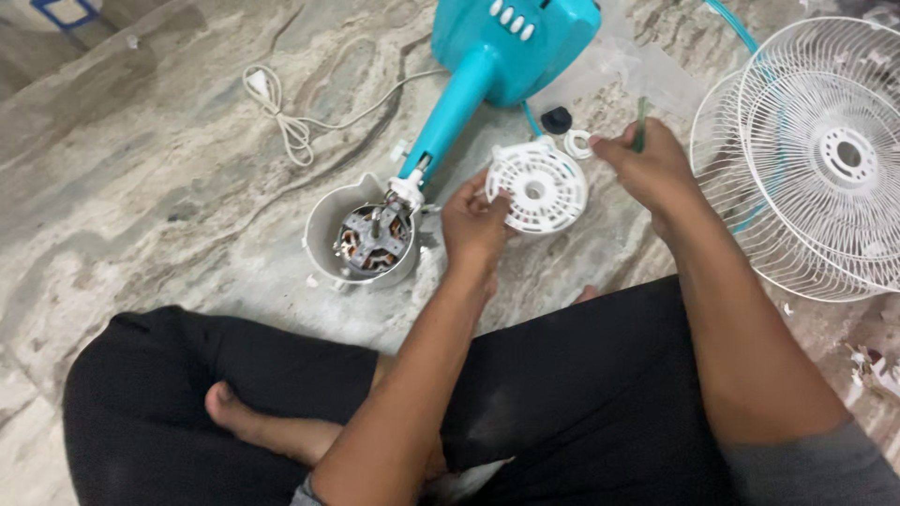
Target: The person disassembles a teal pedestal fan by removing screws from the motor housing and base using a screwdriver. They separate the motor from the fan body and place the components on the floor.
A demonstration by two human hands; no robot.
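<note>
My left hand (475, 225) grips the edge of a round white slotted fan motor cover (538, 186), holding it just above the floor. My right hand (650, 167) is closed around a thin green-handled tool (641, 124), probably a screwdriver, next to a small white ring (577, 143). To the left lies the turquoise fan stand (487, 56) with its bare motor (373, 238), copper windings showing, sitting in a grey-white housing cup (323, 225).
Two white wire fan guards (825, 159) lie stacked at the right. A coiled white power cord with plug (281, 112) rests on the marbled stone floor. A small black cap (556, 119) sits near the stand base. My crossed legs in black fill the foreground.
</note>
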